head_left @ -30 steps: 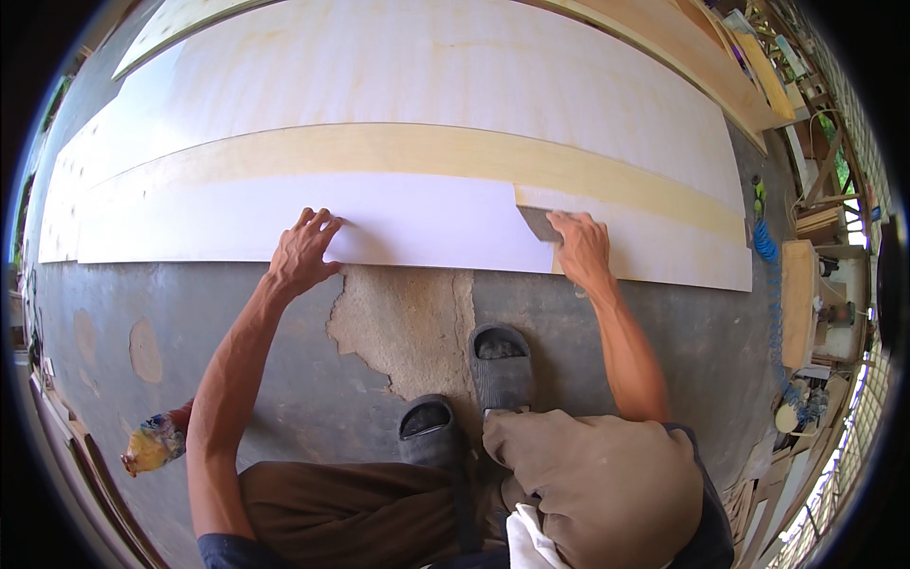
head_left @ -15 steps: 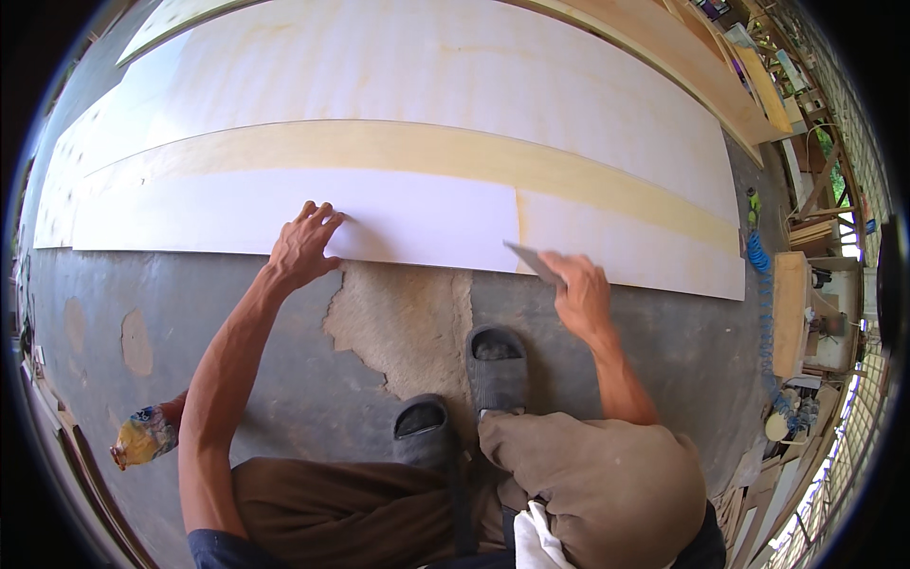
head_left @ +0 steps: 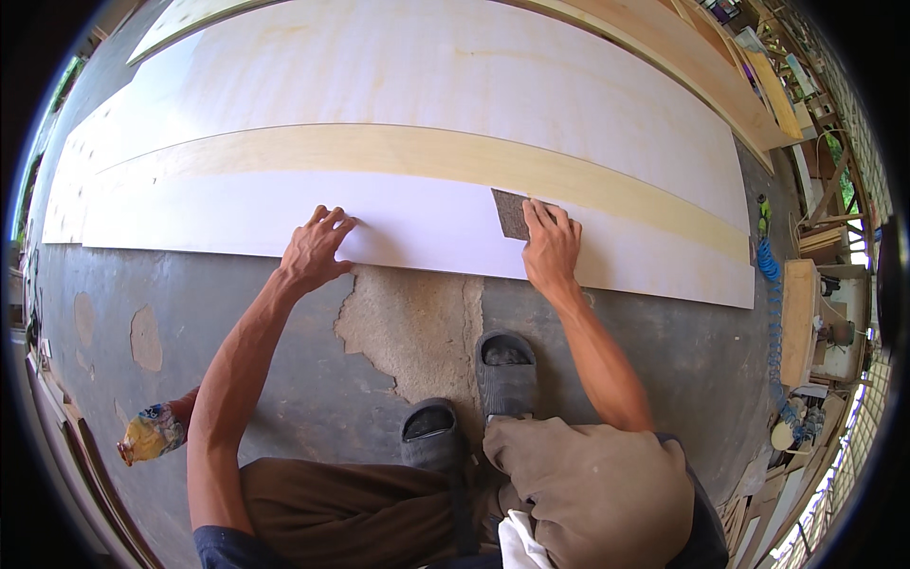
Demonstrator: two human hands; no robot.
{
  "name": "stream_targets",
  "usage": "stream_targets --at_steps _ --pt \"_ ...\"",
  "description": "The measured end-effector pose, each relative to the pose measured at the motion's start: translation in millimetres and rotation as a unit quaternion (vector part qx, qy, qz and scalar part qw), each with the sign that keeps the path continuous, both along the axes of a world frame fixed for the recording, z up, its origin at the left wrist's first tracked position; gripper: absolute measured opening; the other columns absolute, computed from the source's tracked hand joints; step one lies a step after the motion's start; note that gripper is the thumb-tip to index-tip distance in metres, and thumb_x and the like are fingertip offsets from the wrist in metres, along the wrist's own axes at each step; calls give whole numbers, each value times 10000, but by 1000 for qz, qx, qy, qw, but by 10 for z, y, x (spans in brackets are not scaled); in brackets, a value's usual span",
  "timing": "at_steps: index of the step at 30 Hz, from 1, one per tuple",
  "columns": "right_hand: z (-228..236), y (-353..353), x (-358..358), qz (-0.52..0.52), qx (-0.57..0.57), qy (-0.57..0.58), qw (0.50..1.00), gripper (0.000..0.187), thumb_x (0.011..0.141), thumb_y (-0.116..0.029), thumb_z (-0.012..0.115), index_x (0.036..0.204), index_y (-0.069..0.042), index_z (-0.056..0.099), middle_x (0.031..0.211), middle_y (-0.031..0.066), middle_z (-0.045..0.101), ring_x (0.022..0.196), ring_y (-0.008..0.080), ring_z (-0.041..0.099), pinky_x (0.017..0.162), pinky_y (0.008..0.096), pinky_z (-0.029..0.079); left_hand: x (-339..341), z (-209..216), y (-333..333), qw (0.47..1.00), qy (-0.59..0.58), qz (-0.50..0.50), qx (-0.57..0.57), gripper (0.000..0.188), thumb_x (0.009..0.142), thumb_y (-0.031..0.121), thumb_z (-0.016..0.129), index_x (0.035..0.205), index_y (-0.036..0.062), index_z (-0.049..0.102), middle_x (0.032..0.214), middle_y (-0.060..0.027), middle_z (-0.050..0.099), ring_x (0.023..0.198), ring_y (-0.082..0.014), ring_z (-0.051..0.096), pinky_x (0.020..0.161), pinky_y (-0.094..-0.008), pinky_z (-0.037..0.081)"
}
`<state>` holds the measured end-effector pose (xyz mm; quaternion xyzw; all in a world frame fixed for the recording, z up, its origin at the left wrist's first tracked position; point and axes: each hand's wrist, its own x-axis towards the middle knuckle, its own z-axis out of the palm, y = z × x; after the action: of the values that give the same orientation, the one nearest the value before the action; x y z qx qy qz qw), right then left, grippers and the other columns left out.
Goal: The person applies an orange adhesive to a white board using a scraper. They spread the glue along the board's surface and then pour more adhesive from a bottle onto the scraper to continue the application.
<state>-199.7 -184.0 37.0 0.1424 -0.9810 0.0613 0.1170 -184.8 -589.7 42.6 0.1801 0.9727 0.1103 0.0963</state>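
A long white-faced board (head_left: 417, 223) lies across the floor in front of me, with a pale yellow strip (head_left: 398, 147) running along its length. My left hand (head_left: 318, 248) rests on the board's near edge, fingers spread and bent, thumb by the edge, holding nothing. Under the fingers of my right hand (head_left: 552, 245) is a dark, grainy, flat piece of sandpaper (head_left: 510, 213). It lies against the white face, its right part hidden by my fingers.
More large pale boards (head_left: 654, 47) lie beyond. A bottle with a yellowish body (head_left: 152, 434) lies by my left forearm. A coiled blue air hose (head_left: 770, 261) runs down the right side. Broken concrete patches (head_left: 408, 327) mark the grey floor near my sandals (head_left: 507, 375).
My right hand has moved left and farther from me, from the near edge onto the board. The sandpaper, tilted up before, now lies against the white face. My left hand stays in place.
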Motion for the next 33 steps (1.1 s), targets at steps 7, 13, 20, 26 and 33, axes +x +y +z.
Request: stream_targets --at_steps 7,13,20,26,33 --pt "-248 27 -112 3 30 12 999 535 864 3 613 1395 -49 652 1443 99 656 1308 287 538 1052 472 392 -17 -18 24 1000 3 -2 7 711 689 199 938 1343 124 668 1343 -85 652 1238 -292 582 979 -435 612" --pt "-305 6 -114 2 26 11 1000 481 917 -34 588 1395 -43 643 1457 126 632 1307 335 553 1075 546 385 -15 -14 19 1000 11 -3 10 709 677 183 933 1333 121 672 1336 -83 655 1228 -293 588 966 -428 617" --pt "-361 -8 -94 0 50 22 998 521 907 -18 592 1426 -45 621 1478 120 620 1314 322 531 1056 521 381 -13 5 30 1000 14 -5 7 695 681 181 933 1324 118 678 1324 -73 659 1216 -289 590 967 -425 617" --pt "-300 -25 -119 -1 60 -4 998 488 931 -56 588 1418 -33 616 1469 130 615 1306 325 539 1043 559 388 -17 -12 39 1000 14 -3 12 705 675 180 939 1327 121 677 1322 -62 658 1212 -285 587 971 -426 613" --pt "53 -31 -9 15 25 -101 994 434 893 -51 611 1321 -50 684 1365 85 686 1216 289 593 963 521 402 -11 18 23 1000 4 -1 4 712 673 191 950 1326 118 676 1319 -61 654 1208 -286 582 977 -423 611"
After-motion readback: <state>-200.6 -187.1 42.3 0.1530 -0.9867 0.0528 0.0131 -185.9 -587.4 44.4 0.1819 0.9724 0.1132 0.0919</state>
